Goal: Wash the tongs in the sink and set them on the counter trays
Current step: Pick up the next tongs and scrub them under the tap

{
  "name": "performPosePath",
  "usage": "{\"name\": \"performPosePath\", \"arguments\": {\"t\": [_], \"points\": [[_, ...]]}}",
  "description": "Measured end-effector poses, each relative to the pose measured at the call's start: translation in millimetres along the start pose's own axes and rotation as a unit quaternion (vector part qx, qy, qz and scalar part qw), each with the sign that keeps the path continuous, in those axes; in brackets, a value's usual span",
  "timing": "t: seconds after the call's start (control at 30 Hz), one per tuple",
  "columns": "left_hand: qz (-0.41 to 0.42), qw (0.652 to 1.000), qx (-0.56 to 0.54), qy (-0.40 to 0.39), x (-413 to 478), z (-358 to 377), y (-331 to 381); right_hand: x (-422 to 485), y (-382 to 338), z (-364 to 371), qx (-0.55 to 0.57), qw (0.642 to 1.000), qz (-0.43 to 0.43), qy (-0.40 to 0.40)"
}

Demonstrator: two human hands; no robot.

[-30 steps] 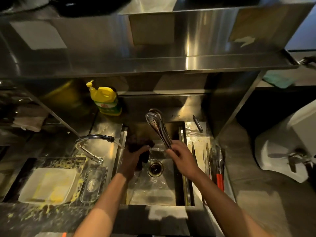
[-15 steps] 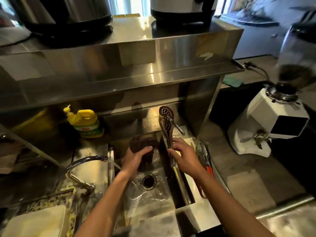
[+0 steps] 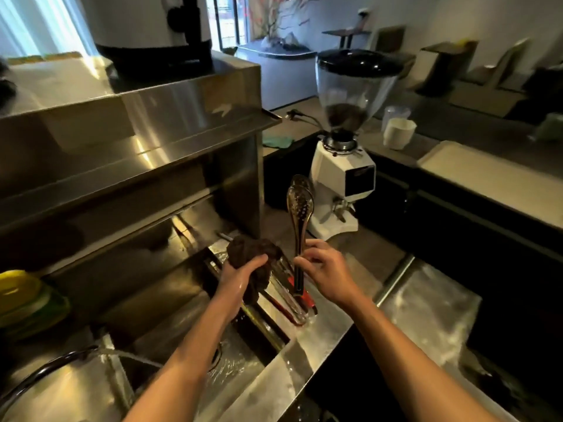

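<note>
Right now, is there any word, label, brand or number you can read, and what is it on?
No text is readable.
Coffee grinder, dark front panel: print too blurred to read.
Yellow bottle, label: blurred and cut off by the frame edge.
Tongs: no marking visible.

Daylight falls through a window (image 3: 30, 22) at the far left and glints off a stainless steel shelf (image 3: 182, 123). A white coffee grinder (image 3: 341, 169) stands on the grey counter (image 3: 377, 248). Beyond it, a small table (image 3: 345, 33) and boxy chairs (image 3: 441, 65) line a pale wall (image 3: 426, 13).
</note>
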State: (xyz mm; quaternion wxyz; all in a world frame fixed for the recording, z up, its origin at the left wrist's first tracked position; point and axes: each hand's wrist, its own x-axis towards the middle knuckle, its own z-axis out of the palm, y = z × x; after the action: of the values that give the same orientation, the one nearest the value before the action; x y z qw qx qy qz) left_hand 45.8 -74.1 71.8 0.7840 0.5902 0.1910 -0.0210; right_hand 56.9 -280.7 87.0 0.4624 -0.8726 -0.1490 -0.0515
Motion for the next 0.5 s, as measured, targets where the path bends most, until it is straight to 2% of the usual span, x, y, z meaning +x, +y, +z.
{"name": "performPosePath", "arguments": {"t": [0.1,0.2,0.5], "points": [[0.005,0.998,0.015,-0.065,-5,40,0,-15,19,-29,0.017,0.997,0.048,0.053],[0.004,0.996,0.016,-0.093,-5,76,-3,-27,38,-57,0.025,0.99,0.1,0.094],[0.001,0.976,0.08,-0.202,-18,223,-30,-92,96,-173,-0.043,0.97,0.158,0.181]]}}
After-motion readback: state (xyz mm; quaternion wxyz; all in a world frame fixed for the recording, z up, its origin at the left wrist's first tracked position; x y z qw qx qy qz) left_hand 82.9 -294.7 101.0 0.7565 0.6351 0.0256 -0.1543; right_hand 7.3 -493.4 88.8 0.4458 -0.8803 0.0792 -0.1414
